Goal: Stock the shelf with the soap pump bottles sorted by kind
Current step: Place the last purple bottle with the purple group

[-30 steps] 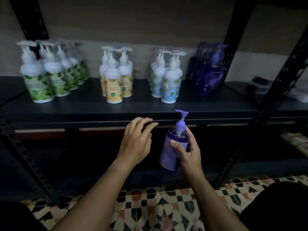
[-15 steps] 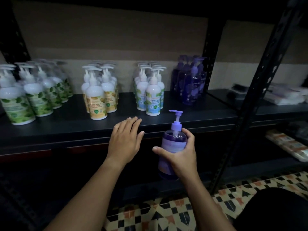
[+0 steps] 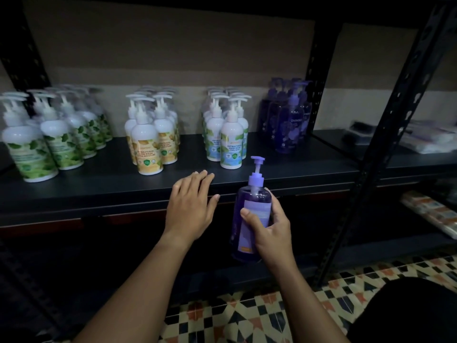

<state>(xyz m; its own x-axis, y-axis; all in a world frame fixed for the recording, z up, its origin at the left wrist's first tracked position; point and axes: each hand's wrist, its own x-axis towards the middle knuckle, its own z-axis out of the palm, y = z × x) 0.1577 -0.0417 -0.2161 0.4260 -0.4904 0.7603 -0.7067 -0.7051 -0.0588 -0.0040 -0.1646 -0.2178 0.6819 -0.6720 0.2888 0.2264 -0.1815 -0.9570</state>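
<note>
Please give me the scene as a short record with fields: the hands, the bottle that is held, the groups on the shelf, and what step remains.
right hand: grips the purple bottle in front of the shelf edge
left hand: open, fingers at the shelf front edge, holds nothing
groups, left to right: green bottles; yellow bottles; blue bottles; purple group
remaining step: held bottle not yet on the shelf; it likely belongs with the purple group
</note>
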